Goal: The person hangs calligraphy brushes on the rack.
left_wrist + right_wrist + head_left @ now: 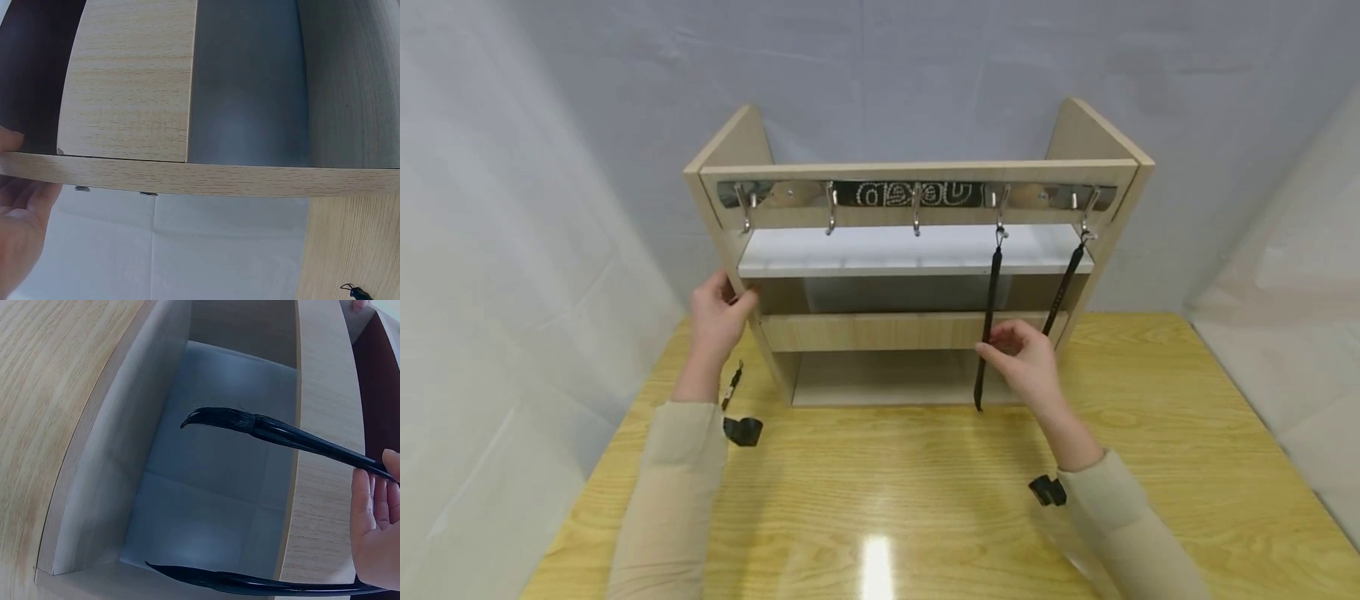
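Observation:
A light wooden shelf unit (pixel 917 332) stands on the table, with a metal hook rail (pixel 917 194) along its top. My left hand (pixel 728 307) grips the unit's left side panel (pixel 219 178), thumb at the front edge. One black strap (pixel 992 292) hangs from the fourth hook, and my right hand (pixel 1000 350) pinches it about halfway down. A second black strap (pixel 1063 287) hangs from the last hook, just right of that hand. In the right wrist view the pinched strap (pixel 281 432) runs past my fingers (pixel 375 531) in front of the lower compartment (pixel 212 487).
A third black strap (pixel 733 388) lies on the yellow wooden table (pixel 880 483) beside the unit's left foot. The first three hooks (pixel 831 208) are bare. Grey cloth hangs behind and to both sides.

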`<state>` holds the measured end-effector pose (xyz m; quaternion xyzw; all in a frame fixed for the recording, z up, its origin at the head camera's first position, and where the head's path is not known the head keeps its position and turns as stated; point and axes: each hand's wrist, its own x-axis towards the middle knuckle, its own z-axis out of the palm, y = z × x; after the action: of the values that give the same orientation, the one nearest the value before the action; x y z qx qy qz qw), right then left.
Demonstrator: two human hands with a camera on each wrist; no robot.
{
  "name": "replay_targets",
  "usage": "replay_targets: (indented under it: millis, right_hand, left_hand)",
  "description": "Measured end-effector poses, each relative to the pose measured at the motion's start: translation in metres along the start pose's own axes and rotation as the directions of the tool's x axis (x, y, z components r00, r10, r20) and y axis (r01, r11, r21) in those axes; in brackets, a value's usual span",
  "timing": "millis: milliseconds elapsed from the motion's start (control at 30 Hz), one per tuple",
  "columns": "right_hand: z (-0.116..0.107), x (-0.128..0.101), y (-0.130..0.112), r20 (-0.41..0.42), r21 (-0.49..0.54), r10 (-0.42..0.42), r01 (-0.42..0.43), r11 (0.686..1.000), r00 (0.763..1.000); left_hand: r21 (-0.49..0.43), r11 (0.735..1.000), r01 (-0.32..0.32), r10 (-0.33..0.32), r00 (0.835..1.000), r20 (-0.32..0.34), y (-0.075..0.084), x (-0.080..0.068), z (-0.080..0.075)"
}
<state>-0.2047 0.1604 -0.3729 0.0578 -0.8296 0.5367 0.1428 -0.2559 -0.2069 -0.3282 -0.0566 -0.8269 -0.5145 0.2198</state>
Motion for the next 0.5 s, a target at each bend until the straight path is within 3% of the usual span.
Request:
replay_targets:
  millis: [500]
  right_hand:
    - [0.0108, 0.0054, 0.0071, -0.097, 0.016, -0.121, 0.123, 0.992, 0.988]
  left_hand:
    - [-0.016, 1.000, -0.011, 0.011, 1.000, -0.006, -0.0016, -0.0002, 0.0006]
